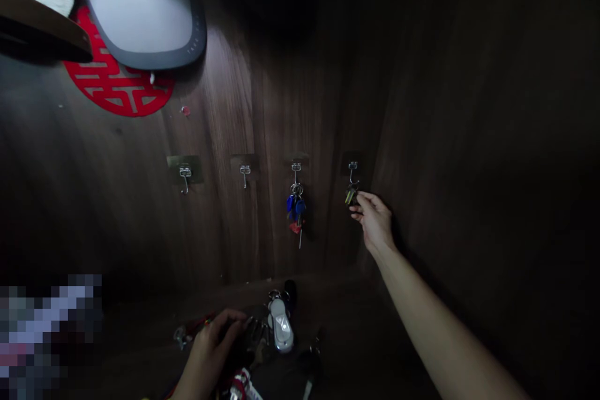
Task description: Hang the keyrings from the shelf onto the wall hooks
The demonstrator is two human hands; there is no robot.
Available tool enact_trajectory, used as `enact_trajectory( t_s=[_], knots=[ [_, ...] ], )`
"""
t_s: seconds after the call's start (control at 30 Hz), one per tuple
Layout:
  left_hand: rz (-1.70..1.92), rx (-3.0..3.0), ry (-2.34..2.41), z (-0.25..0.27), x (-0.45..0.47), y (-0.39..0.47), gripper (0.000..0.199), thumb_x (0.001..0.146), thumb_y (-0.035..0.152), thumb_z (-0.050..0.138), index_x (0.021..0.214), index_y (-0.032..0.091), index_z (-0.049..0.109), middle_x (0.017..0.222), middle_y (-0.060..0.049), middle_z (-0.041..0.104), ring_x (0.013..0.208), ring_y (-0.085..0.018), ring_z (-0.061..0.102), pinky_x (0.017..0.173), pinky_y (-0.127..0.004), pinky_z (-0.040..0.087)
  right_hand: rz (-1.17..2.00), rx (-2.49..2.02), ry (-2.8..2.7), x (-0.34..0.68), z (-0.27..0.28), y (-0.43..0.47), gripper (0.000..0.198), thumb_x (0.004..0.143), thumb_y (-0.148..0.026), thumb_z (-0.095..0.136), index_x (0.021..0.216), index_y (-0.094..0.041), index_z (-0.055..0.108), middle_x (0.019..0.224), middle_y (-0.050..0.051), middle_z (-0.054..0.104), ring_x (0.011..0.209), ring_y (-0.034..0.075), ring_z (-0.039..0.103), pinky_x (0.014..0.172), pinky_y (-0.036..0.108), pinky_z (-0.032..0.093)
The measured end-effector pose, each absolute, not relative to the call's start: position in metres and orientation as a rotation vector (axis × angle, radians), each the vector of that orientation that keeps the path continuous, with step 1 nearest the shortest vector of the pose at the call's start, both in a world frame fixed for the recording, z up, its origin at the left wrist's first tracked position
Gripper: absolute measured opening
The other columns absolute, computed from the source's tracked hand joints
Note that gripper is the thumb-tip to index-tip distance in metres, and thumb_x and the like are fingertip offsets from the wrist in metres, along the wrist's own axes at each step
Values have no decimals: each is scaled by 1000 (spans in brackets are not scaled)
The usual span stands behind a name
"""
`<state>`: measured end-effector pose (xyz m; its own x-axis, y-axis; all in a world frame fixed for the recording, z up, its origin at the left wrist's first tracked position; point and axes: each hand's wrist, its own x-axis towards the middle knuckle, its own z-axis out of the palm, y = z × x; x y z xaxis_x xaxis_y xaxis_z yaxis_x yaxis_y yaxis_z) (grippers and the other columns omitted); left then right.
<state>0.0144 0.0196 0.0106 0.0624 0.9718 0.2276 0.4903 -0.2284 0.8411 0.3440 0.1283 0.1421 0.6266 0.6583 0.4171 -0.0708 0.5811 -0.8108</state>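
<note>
At the rightmost hook (353, 169) on the wall, my right hand (375, 219) pinches a small bunch of keys (350, 194), one with a yellowish part. The keys are just under the hook's tip; whether their ring is over it I cannot tell. Down on the dark surface, my left hand (213, 344) has its fingers bent and together beside several loose keys (257, 334). What it grips, if anything, is hidden. Close by lies a silver-white fob (281, 325) on a ring.
Another hook (296, 167) carries keys with blue heads (295, 206) and a red piece. Two bare hooks (245, 172) are further left. A grey cap (140, 12) hangs upper left over a red round cutout (134, 97). More keys and a red item (240, 384) lie below.
</note>
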Motion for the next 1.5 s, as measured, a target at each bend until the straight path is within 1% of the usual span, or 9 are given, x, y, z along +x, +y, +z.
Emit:
enact_trajectory(
  t_s=[0.33, 0.77, 0.87, 0.97, 1.07, 1.13, 1.23, 1.37, 1.5],
  knots=[
    [1099, 1815, 1469, 13, 14, 18, 28, 78, 47, 50, 80, 24, 66, 78, 2, 72, 78, -19, 65, 71, -24, 48, 587, -933, -900, 333, 113, 105, 34, 63, -39, 68, 93, -21, 67, 88, 2, 68, 61, 9, 59, 47, 17, 44],
    [1029, 1866, 1469, 13, 11, 17, 24, 82, 37, 46, 80, 23, 66, 76, 2, 70, 74, -17, 64, 69, -22, 44, 767, -1132, -1222, 301, 41, 65, 35, 66, -48, 67, 87, -19, 69, 86, 8, 70, 61, 15, 60, 46, 23, 44],
    [1018, 1883, 1474, 14, 11, 17, 24, 83, 36, 45, 81, 23, 65, 77, 2, 70, 75, -17, 64, 69, -23, 45, 787, -1158, -1319, 289, 27, 59, 36, 70, -50, 63, 87, -19, 68, 86, 8, 71, 61, 16, 62, 48, 25, 46],
    [1019, 1915, 1464, 12, 8, 18, 23, 84, 34, 44, 83, 24, 65, 83, 1, 71, 81, -18, 65, 74, -24, 46, 758, -1179, -1490, 273, 16, 50, 31, 78, -46, 55, 90, -20, 66, 91, 8, 69, 72, 19, 64, 56, 27, 50],
    [1024, 1943, 1476, 10, 4, 21, 22, 84, 31, 43, 86, 24, 64, 87, 0, 72, 86, -19, 65, 78, -26, 47, 641, -1162, -1749, 258, 11, 39, 25, 86, -35, 47, 94, -22, 66, 95, 6, 67, 87, 19, 62, 69, 29, 51],
    [1040, 1956, 1487, 8, 2, 21, 21, 84, 30, 44, 87, 25, 64, 89, 0, 72, 87, -19, 65, 79, -27, 47, 551, -1109, -1951, 250, 12, 32, 24, 87, -28, 46, 101, -24, 65, 102, 6, 64, 97, 19, 59, 81, 32, 49],
    [1039, 1994, 1447, 6, 1, 21, 21, 85, 27, 45, 91, 25, 65, 92, 0, 72, 90, -18, 65, 82, -27, 47, 443, -1025, -2210, 243, 16, 23, 30, 86, -21, 50, 113, -28, 61, 119, 5, 57, 114, 20, 49, 97, 37, 41],
    [946, 2143, 1312, 2, 4, 18, 26, 83, 18, 47, 101, 26, 65, 103, -1, 70, 99, -18, 61, 90, -30, 45, 371, -1036, -2375, 240, 16, 19, 32, 85, -22, 54, 115, -31, 60, 130, 4, 50, 124, 22, 40, 103, 41, 36],
    [874, 2247, 1240, 2, 5, 17, 30, 79, 12, 50, 103, 24, 65, 105, -2, 68, 102, -18, 58, 92, -31, 44, 339, -1032, -2409, 241, 12, 22, 27, 86, -23, 53, 111, -30, 62, 129, 3, 51, 125, 22, 40, 101, 42, 37]
  ],
)
